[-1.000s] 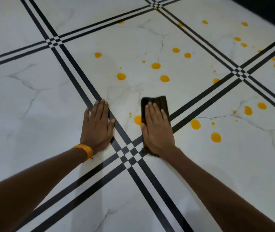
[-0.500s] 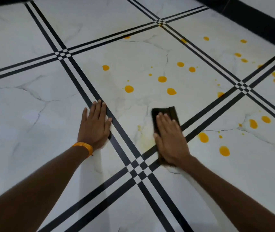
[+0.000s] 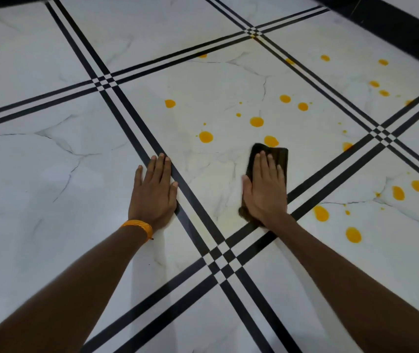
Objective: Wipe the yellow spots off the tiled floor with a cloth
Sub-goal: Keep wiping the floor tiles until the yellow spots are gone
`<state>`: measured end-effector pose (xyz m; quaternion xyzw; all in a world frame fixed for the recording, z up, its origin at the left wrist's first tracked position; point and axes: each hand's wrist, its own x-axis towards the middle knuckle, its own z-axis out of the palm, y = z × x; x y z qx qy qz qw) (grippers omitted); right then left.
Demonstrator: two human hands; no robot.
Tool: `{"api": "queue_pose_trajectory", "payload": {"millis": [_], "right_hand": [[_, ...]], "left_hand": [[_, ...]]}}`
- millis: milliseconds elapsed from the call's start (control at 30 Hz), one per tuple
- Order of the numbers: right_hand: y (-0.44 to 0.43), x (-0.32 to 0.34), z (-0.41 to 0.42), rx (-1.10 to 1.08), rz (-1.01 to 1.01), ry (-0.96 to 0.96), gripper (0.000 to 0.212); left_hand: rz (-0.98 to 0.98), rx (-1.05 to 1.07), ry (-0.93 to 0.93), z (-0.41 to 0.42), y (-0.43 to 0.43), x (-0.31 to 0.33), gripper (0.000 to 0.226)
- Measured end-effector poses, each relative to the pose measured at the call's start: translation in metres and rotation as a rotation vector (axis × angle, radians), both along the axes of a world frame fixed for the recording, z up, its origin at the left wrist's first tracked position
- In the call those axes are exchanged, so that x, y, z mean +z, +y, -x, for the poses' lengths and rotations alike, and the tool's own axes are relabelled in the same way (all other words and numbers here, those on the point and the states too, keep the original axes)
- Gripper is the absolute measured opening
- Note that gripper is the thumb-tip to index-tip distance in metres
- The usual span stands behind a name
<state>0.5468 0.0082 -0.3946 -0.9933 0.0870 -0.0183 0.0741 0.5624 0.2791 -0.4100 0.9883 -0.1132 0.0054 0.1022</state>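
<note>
Smearing looms: right hand [image 3: 264, 189], fingers flat, presses cloth [image 3: 281, 156], possibly already soiled, below spot [image 3: 271, 141] at twelve o'clock; left hand [image 3: 153, 189] rests flat, fingers straight.

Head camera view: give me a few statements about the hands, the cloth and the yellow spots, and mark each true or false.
1. The right hand lies flat on the dark cloth. True.
2. The left hand holds a second cloth. False: it rests bare on the floor.
3. Yellow spots lie on the tile beyond the cloth. True.
4. The left wrist wears a blue wristband. False: the wristband is orange.
</note>
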Motion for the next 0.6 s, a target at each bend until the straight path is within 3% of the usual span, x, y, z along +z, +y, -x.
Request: {"api": "queue_pose_trajectory", "payload": {"millis": [67,167,233,300,400,500,533,600], "right_hand": [[0.039,-0.001,-0.016,-0.019,-0.003,-0.01,0.072],[0.086,0.0,0.04,0.398,0.006,0.006,0.066],[0.066,0.004,0.086,0.566,-0.013,0.046,0.065],[0.021,0.005,0.089,0.516,-0.031,0.049,0.065],[-0.025,0.005,0.022,0.185,0.015,0.022,0.071],[0.023,0.005,-0.028,-0.032,-0.025,0.004,0.078],[0.05,0.003,-0.022,0.007,-0.043,-0.017,0.075],[0.1,-0.002,0.026,0.283,-0.046,-0.028,0.068]], "left_hand": [[-0.001,-0.01,0.004,0.001,0.001,0.0,0.063],[-0.007,-0.021,-0.004,-0.001,0.002,0.001,0.063],[-0.002,-0.024,-0.004,-0.003,0.001,0.002,0.064],[0.001,-0.021,0.0,-0.003,-0.001,0.002,0.063],[-0.012,0.006,-0.005,-0.002,-0.001,0.002,0.063],[-0.002,0.005,0.004,-0.002,0.001,0.0,0.063],[0.011,-0.004,0.003,-0.001,0.001,0.0,0.064],[0.027,-0.007,-0.006,-0.001,0.003,0.0,0.064]]}}
